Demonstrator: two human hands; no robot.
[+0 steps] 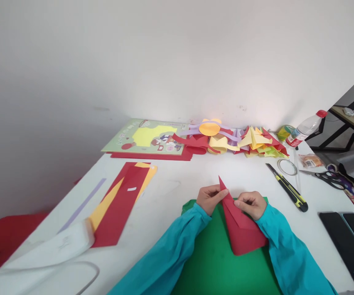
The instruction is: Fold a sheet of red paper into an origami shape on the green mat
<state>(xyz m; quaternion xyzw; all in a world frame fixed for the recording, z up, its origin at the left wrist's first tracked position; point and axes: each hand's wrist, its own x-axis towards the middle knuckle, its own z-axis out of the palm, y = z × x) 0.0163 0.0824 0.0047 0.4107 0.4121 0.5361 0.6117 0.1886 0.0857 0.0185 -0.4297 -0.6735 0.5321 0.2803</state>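
A partly folded sheet of red paper (241, 233) is held over a green mat or board (222, 266), with its narrow point aimed away from me. My left hand (210, 198) pinches the left edge close to that point, thumb on top. On the right side, my right hand (252, 204) grips a folded flap between thumb and fingers. A crease and an overlapping layer run down the middle of the paper. Both my arms are in teal sleeves.
Red and yellow paper strips (115, 209) lie left, beside a white device with a cable (69, 241). A utility knife (287, 186), a tape roll (287, 167), scissors (324, 176) and a bottle (305, 129) are right. Folded paper pieces (253, 141) line the wall.
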